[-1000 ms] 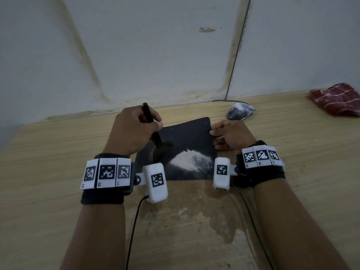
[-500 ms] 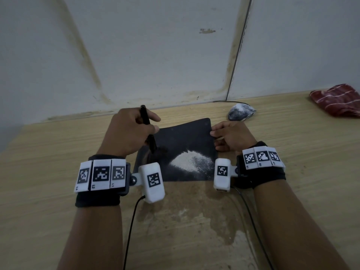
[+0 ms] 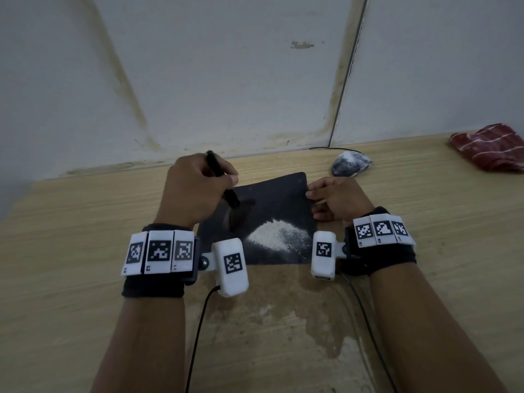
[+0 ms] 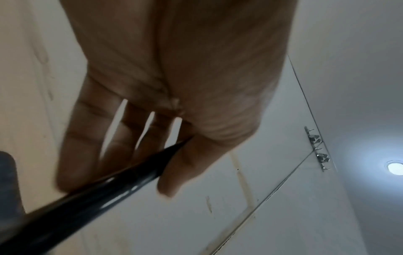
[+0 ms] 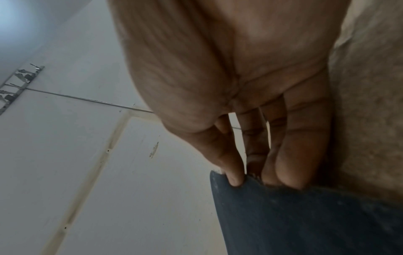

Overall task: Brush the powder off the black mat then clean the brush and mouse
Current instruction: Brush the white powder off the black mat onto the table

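While the left hand (image 3: 195,191) is gripping the brush (image 3: 224,184), tip down on the mat (image 3: 278,191), the right hand (image 3: 337,198) is pinching the mat's edge, probably steadying it; powder (image 3: 276,236) is lying near its front, the mouse (image 3: 351,165) beyond.

no legible text, only coded markers

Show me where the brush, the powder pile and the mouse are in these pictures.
brush (image 3: 230,197), head view, on the lower stretch of its black handle.
powder pile (image 3: 276,235), head view, on the middle of the white heap.
mouse (image 3: 351,165), head view, on its powder-dusted top.
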{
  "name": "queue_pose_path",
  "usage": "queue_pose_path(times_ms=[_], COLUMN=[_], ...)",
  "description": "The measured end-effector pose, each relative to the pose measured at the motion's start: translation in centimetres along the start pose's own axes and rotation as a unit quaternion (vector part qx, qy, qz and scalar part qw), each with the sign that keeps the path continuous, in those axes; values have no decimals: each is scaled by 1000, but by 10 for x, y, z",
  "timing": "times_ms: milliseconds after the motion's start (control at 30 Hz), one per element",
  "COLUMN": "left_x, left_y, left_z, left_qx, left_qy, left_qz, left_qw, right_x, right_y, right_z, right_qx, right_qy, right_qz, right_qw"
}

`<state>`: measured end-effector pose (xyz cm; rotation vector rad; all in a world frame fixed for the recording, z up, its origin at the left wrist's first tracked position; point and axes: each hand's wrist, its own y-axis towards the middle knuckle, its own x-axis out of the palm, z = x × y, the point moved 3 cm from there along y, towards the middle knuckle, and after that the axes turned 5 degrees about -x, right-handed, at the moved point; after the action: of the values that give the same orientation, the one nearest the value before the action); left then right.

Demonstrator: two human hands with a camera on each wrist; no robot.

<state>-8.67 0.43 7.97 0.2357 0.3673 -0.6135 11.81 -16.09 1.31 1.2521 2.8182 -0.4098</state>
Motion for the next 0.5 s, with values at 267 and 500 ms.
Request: queue_pose_path(times_ms=[267,500], left_x=[7,-2], left_y=[-16,-25], left_z=[-18,-2], left_qx=[-1,7], left_qy=[53,-57], left_qz=[157,21], left_qw=[986,998], right_x=[12,24], right_y=[-12,-17], right_z=[-6,-14], right_qx=[-17,-27], right_qy=[-7,1], right_qz=[-6,-28], right_qw=[1000,999])
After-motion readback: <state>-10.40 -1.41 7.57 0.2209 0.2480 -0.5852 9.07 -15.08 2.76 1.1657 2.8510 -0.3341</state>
